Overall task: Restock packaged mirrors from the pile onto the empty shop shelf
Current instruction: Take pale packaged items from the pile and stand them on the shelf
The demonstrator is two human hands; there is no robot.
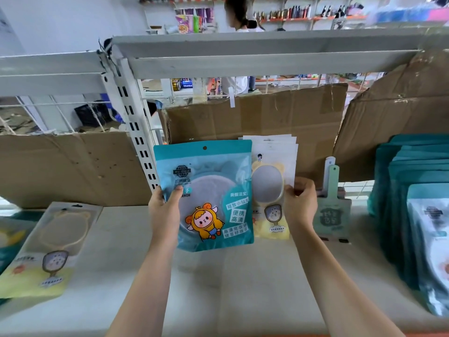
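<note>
Restocking seems midway: the left hand [165,210] pinches a teal mirror packet [209,190] upright in its fingers, the right hand [300,203] pinches the white packets [272,166] standing at the shelf's [243,276] back edge, and a yellow packet [53,244] lies unplaced near its left edge.

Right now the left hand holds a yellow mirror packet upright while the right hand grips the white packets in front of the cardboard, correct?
No: the head view shows the left hand holding a teal mirror packet upright, not yellow. The right hand grips the white packets in front of the cardboard.
</note>
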